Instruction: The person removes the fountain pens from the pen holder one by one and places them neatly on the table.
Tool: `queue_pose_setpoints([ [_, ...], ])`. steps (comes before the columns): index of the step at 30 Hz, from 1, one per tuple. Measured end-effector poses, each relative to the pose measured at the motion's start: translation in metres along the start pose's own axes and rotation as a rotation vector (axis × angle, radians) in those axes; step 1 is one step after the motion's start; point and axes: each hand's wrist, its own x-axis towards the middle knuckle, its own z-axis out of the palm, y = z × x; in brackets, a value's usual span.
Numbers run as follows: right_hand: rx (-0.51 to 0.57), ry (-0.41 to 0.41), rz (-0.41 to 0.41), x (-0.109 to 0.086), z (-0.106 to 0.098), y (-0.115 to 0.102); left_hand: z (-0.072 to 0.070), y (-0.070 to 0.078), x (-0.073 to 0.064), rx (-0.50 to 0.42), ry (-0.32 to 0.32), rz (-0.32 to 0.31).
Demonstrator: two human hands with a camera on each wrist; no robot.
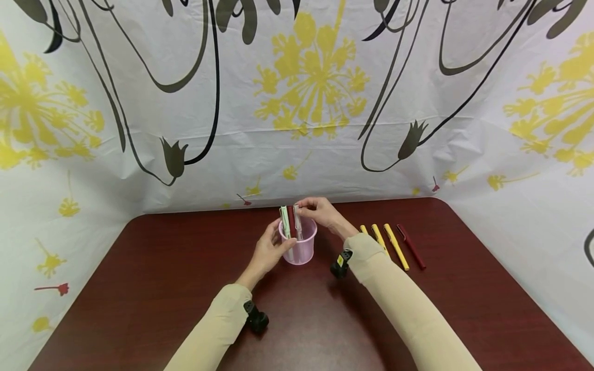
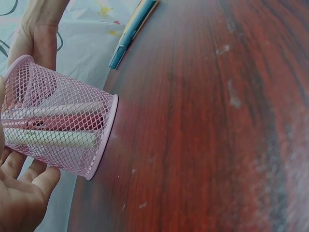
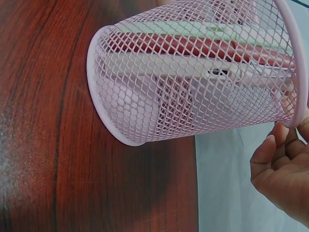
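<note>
A pink mesh pen cup (image 1: 299, 252) stands upright near the table's far edge. My left hand (image 1: 266, 251) grips it from the left, thumb on the near rim and fingers around the far side. Inside, a pale green pen (image 3: 193, 30), a dark red pen (image 3: 183, 47) and a white pen (image 3: 149, 65) stand side by side against the left of the cup. From the right, my right hand (image 1: 321, 212) reaches over the rim and pinches the top of the white pen. Its fingertips are partly hidden in the wrist views.
Right of the cup, yellow pens (image 1: 396, 247) and a dark red pen (image 1: 411, 247) lie on the brown table (image 1: 185, 268), partly behind my right sleeve. A teal pen (image 2: 128, 41) shows there in the left wrist view. A patterned cloth (image 1: 287, 170) hangs behind the table.
</note>
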Motion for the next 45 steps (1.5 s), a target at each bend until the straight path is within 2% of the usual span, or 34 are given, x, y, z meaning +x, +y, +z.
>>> queue_pose_setpoints([
  [11, 0.012, 0.032, 0.011, -0.006, -0.002, -0.003, 0.0, 0.0, 0.0, 0.0, 0.0, 0.007],
  [17, -0.004, 0.066, -0.017, -0.01, -0.004, -0.005, 0.0, 0.0, 0.0, -0.005, -0.005, 0.016],
  [23, 0.029, 0.1, -0.042, -0.015, -0.007, -0.011, 0.001, -0.003, 0.001, -0.026, -0.006, 0.013],
  [30, 0.043, 0.155, -0.063, -0.02, -0.013, -0.017, 0.001, -0.002, -0.001, -0.011, -0.003, 0.008],
  [38, 0.145, 0.217, -0.089, -0.025, -0.021, -0.026, 0.001, -0.005, 0.0, -0.028, 0.0, 0.009],
  [45, 0.349, 0.307, -0.121, -0.028, -0.032, -0.035, 0.001, -0.01, 0.002, -0.066, -0.009, 0.042],
])
